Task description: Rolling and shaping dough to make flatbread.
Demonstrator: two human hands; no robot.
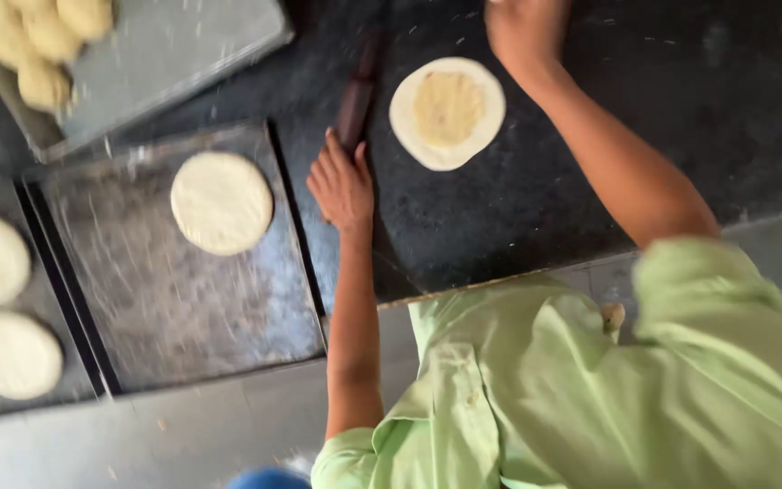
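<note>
1. A dark stone bench (536, 217) carries one rolled dough disc (446, 113).
2. The left hand (341, 186) grips one dark rolling pin (355, 104) just left of that disc.
3. The right hand (525, 32) rests beyond the disc; its grip cannot be told.
4. One disc lies on the middle tray (183, 308); three on the left tray (42, 294).

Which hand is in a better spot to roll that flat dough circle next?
Probably the left hand: it grips the rolling pin, which lies right beside the dough circle. The right hand is up past the dough, away from the pin.
</note>
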